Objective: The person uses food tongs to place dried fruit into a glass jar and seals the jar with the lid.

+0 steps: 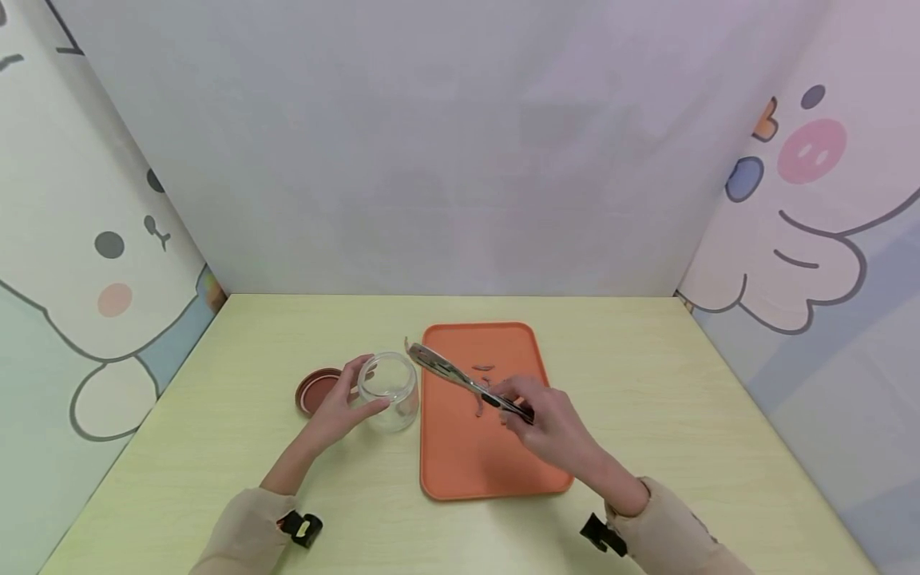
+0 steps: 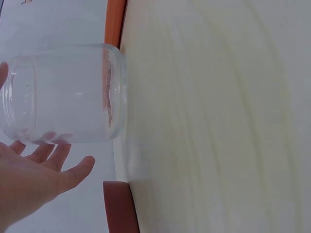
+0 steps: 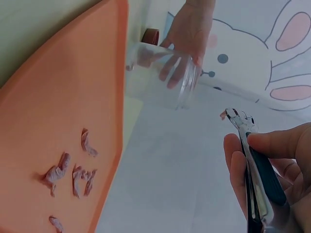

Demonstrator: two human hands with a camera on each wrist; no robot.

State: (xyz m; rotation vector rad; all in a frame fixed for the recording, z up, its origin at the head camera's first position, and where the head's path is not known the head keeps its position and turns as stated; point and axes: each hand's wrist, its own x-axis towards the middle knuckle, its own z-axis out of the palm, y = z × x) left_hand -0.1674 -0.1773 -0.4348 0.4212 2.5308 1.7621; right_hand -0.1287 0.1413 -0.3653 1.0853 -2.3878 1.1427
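Note:
A clear glass jar (image 1: 389, 407) stands without a lid on the table. My left hand (image 1: 343, 411) holds it by the side, thumb in front and fingers behind. Through the glass, a brownish strip (image 2: 108, 92) shows near the jar's bottom in the left wrist view. My right hand (image 1: 542, 419) grips metal tongs (image 1: 447, 369) with dark handle grips. Pinched in their tips is a small pinkish strip (image 3: 223, 115), above and beside the jar's mouth. Several shrivelled pinkish-brown strips (image 3: 57, 169) lie on the orange tray (image 1: 489, 467), below the right hand.
Left of the jar, partly behind the left hand, lies a round reddish-brown lid (image 1: 314, 393). The tray sits just right of the jar on a pale wooden table (image 1: 632, 367). A plain light curtain (image 1: 446, 160) closes off the back, with cartoon-printed cloths on both sides.

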